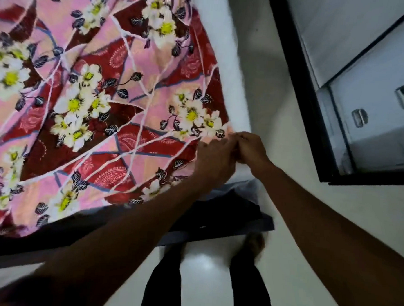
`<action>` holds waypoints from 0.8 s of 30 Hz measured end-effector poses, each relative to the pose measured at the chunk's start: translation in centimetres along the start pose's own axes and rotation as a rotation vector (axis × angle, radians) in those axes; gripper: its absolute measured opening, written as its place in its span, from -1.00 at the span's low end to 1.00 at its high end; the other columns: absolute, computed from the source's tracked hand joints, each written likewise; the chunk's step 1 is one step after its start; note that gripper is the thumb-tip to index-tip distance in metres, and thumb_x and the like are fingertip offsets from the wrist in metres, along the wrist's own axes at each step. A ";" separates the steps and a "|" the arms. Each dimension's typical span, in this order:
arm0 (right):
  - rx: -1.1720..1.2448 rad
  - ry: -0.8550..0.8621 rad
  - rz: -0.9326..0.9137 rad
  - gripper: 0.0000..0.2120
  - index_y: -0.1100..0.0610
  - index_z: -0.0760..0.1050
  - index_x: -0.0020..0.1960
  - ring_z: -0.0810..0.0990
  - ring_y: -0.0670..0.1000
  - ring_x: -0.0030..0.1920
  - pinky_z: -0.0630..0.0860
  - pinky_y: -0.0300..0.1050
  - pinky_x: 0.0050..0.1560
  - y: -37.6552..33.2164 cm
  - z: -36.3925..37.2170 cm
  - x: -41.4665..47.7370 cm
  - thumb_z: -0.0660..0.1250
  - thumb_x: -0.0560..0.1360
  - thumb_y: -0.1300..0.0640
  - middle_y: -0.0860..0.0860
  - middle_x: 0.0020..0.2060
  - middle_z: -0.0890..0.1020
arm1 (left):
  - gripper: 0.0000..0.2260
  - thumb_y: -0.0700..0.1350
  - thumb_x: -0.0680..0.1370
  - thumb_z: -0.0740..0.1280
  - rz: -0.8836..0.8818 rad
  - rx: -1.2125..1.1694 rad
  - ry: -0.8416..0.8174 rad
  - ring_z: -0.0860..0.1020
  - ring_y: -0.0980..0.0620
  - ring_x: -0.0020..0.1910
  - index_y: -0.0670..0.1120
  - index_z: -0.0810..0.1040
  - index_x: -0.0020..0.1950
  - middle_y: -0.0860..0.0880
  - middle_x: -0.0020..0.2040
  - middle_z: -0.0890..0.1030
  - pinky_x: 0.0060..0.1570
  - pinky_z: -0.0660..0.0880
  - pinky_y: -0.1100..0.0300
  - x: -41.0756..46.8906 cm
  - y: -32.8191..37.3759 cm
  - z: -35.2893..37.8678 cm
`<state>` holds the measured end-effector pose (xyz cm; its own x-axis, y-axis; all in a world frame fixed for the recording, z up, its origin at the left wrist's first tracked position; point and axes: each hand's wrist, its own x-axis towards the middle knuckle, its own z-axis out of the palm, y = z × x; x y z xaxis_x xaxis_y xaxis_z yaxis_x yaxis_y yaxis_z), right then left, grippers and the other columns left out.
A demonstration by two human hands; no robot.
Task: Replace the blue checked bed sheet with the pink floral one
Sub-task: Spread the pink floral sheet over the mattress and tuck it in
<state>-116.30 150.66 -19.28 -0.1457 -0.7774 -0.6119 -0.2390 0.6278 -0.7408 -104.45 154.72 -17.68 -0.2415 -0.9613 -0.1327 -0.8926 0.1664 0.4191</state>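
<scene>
The pink floral sheet (93, 105), with red patches and white flowers, lies spread over the white mattress (235, 84). Its near right corner sits at the mattress corner. My left hand (216, 158) and my right hand (251, 148) meet at that corner, both with curled fingers pinching the sheet's edge. The blue checked sheet is not in view.
A dark bed frame edge (216, 226) runs below the mattress. A grey cabinet (374, 103) with a black frame and metal handles stands to the right, across a narrow strip of pale floor (270, 74). My legs and a foot (253, 244) stand at the bed's corner.
</scene>
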 end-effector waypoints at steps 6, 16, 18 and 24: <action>-0.013 -0.192 0.152 -0.69 0.22 0.62 0.04 0.61 0.08 -0.20 0.52 -0.12 -0.24 1.0 -9.8 2.3 0.53 0.36 0.11 0.17 -0.12 0.69 | -0.84 -0.11 0.56 0.23 0.025 -0.232 0.053 0.57 -0.18 -0.12 -0.07 0.55 0.08 -0.09 -0.04 0.64 -0.17 0.43 0.00 1.1 9.4 5.2; -0.468 -0.147 -0.116 -0.85 0.22 0.67 -0.06 0.64 0.13 -0.22 0.53 -0.02 -0.18 10.6 -19.6 2.0 0.34 0.59 0.20 0.15 -0.20 0.69 | -0.92 -0.13 0.60 0.35 -0.001 -0.499 -0.222 0.49 0.01 -0.14 -0.14 0.60 0.01 -0.10 -0.07 0.60 -0.13 0.36 0.16 -1.6 16.3 11.0; -0.398 -0.123 -0.055 -0.87 0.24 0.66 0.03 0.64 0.11 -0.18 0.55 -0.01 -0.13 12.1 -20.3 2.1 0.34 0.59 0.24 0.15 -0.14 0.70 | -0.86 -0.08 0.62 0.34 -0.041 -0.475 -0.272 0.47 0.02 -0.18 -0.14 0.62 -0.01 -0.09 -0.12 0.60 -0.16 0.33 0.17 -1.5 16.4 11.0; -0.647 -0.076 0.090 -0.75 -0.01 0.65 -0.01 0.68 0.17 -0.03 0.61 -0.02 -0.03 13.1 -19.8 3.9 0.43 0.34 0.21 0.08 -0.03 0.72 | -0.68 0.12 0.58 0.32 -0.159 -0.236 -0.057 0.51 0.00 0.05 -0.05 0.54 0.21 -0.06 0.10 0.60 0.00 0.51 0.08 0.8 11.6 7.9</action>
<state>-138.98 155.13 -25.92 -0.1296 -0.7031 -0.6992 -0.7615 0.5222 -0.3839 -118.01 157.63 -20.05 -0.1331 -0.9562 -0.2608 -0.8091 -0.0472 0.5858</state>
